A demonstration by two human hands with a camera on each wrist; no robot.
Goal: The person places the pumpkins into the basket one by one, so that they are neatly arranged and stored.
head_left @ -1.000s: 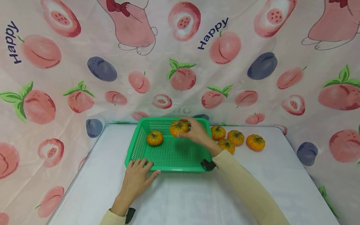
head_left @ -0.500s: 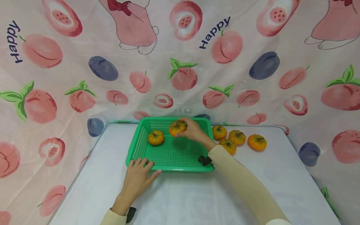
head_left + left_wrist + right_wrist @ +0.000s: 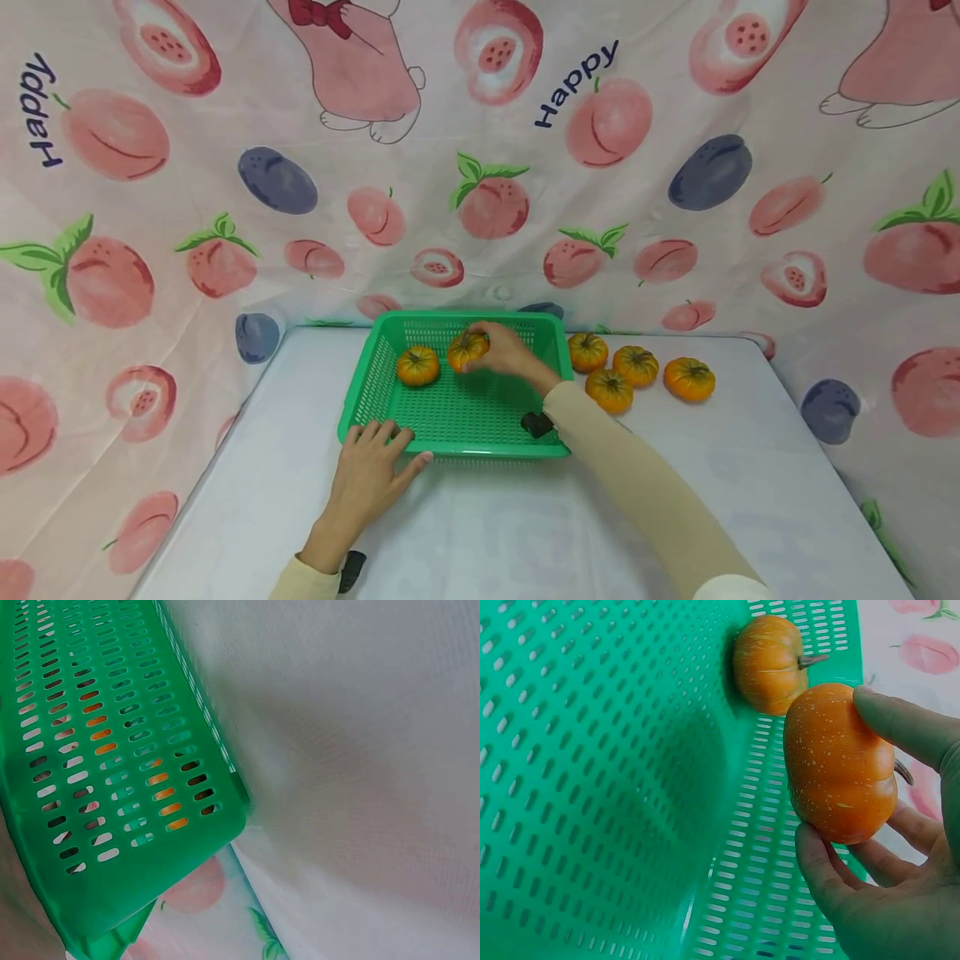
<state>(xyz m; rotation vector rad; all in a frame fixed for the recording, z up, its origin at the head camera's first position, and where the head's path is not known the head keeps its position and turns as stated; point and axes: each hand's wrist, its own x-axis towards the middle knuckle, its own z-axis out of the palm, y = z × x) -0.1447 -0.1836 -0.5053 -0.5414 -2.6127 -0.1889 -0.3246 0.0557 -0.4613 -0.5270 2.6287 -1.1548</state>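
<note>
My right hand (image 3: 501,348) grips a small orange pumpkin (image 3: 467,352) inside the green plastic basket (image 3: 450,450). In the right wrist view, thumb and fingertips hold that pumpkin (image 3: 840,765) by its sides, its stem toward the palm. Whether its underside touches the basket floor cannot be told. Just left of it, a second pumpkin (image 3: 417,367) sits in the basket near the back left. My left hand (image 3: 367,479) rests on the basket's front left rim, fingers laid over the edge and thumb spread along the front. The left wrist view shows mostly the basket's slotted wall (image 3: 112,765).
Several more pumpkins (image 3: 636,367) stand on the white table (image 3: 750,475) right of the basket, close to its wall. A fruit-print cloth (image 3: 495,275) hangs behind the table. My right forearm crosses the basket's right rim.
My right hand has moved slightly left and down with the pumpkin, bringing it nearer the other one in the basket. The left hand has stayed on the rim.
</note>
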